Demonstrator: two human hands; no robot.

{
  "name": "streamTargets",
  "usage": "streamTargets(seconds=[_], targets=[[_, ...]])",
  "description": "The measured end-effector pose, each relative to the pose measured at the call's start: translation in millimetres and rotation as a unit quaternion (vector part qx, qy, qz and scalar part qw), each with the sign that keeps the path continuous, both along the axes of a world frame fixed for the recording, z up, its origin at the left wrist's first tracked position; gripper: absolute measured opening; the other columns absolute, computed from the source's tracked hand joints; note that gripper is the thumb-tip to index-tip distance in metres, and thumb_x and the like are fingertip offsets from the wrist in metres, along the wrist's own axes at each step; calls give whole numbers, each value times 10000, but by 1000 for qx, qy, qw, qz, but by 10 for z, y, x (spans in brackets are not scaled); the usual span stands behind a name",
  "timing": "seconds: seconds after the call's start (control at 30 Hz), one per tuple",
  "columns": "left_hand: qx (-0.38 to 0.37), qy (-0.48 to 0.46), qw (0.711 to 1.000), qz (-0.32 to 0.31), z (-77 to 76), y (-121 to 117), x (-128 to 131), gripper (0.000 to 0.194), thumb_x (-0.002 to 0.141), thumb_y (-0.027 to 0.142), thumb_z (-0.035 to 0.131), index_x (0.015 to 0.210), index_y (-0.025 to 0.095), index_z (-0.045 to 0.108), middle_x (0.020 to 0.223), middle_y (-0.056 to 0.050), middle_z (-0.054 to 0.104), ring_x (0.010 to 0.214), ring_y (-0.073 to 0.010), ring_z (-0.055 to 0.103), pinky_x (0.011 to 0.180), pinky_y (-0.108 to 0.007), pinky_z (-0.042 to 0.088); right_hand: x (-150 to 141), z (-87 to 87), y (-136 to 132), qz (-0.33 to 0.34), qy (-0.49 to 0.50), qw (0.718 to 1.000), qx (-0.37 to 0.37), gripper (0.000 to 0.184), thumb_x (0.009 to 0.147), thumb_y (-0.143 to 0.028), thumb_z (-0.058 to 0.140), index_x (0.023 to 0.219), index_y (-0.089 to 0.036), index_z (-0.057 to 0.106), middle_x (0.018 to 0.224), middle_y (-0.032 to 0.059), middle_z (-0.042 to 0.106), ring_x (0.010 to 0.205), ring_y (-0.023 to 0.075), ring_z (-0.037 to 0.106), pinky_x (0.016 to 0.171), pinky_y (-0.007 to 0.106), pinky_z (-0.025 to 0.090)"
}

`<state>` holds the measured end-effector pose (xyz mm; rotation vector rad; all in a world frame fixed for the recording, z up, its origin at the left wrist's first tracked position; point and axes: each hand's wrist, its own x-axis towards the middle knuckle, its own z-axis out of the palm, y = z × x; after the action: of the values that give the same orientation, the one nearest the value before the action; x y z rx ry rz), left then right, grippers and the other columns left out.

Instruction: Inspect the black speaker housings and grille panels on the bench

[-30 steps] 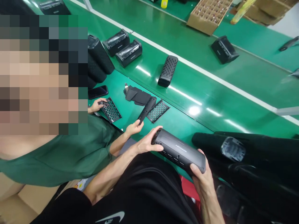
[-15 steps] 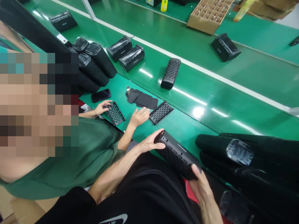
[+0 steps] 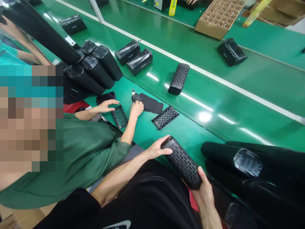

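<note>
A black speaker housing (image 3: 184,163) with rows of slots in its face is held tilted above the near edge of the green table. My left hand (image 3: 158,149) grips its upper left end, thumb on the slotted face. At the lower right end my right hand (image 3: 204,184) is wrapped round it, thumb on the side and the other fingers hidden beneath. Just beyond it on the table lies a loose black slotted grille panel (image 3: 165,117).
Beside me a co-worker's hand (image 3: 137,108) touches dark thin sheets (image 3: 151,103); the other is over a second grille (image 3: 119,116). A phone (image 3: 106,97) lies near. Black housings (image 3: 179,79) sit on the green belt. Large black cylinders (image 3: 247,159) are at right, more (image 3: 100,68) at left.
The speaker housing has been turned in my hands, so its slotted face now points up instead of the lettered side. The co-worker's right hand has moved left onto the dark sheets.
</note>
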<state>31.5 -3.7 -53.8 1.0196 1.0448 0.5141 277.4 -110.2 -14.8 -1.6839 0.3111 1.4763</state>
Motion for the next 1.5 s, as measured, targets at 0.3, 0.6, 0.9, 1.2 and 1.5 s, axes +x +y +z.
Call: streamTargets(seconds=[0.3,0.6,0.9,1.2,1.5], targets=[[48,2,999,13,-21,88,81,1015,763,717,770,1592,221,461,1612,-147,484,1501,-388,436,1271,-551,318,17,-139,-36,49,-63,995,56,282,879,-508,652,919,-263,785,891,-14,803,839,302,788,707,496,618],[8,-73,997,4,66,285,60,1017,731,545,875,1605,277,428,1676,-82,405,1549,-378,361,1288,-515,293,-92,33,-78,92,-286,947,116,799,698,-520,851,1415,-276,599,1263,33,684,1203,293,633,1102,459,450],[13,-119,991,52,114,361,243,1026,660,486,905,1563,252,479,1568,-95,525,1427,-388,495,1224,-508,380,-22,81,-51,159,-381,900,140,1020,657,-632,853,1522,-223,501,1400,104,578,1264,347,556,1107,455,405],[46,-4,981,187,209,395,-1394,922,846,906,404,1533,304,522,1524,26,591,1646,-326,51,1345,-476,175,-18,131,201,98,-106,987,71,667,700,-669,808,1203,-252,673,1150,75,740,999,321,714,923,530,562],[-13,-22,964,264,-255,178,-2129,864,846,863,420,1548,363,487,1396,112,681,1616,-228,-148,1376,-403,100,-217,252,274,18,103,994,-22,498,897,-704,548,940,-247,741,861,21,796,757,273,773,726,474,558]])
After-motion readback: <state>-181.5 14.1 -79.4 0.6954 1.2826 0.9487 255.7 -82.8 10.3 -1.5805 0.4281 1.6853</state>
